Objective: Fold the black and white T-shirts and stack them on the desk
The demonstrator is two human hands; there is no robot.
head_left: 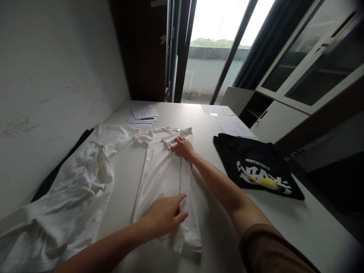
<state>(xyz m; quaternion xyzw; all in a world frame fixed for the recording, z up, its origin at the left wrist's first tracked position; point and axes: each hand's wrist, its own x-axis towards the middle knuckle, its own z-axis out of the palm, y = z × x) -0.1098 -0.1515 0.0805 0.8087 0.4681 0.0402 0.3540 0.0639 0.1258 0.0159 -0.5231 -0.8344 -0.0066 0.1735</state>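
A white short-sleeved T-shirt (159, 178) lies on the white table, its collar away from me and its right side folded inward lengthwise. My right hand (182, 147) rests on the folded-over sleeve near the collar, fingers spread on the cloth. Lower on the shirt, toward the hem, my left hand (166, 214) lies over the fabric with thumb and index finger apart. Its other fingers are partly hidden. No cloth shows pinched in either hand.
Rumpled white clothing (91, 170) lies along the left wall, over something dark. A folded black garment (258, 167) with white and yellow print is at the right. Papers (143, 113) sit at the far left, more sheets (233, 123) at the far right. A cabinet (307, 76) stands beyond.
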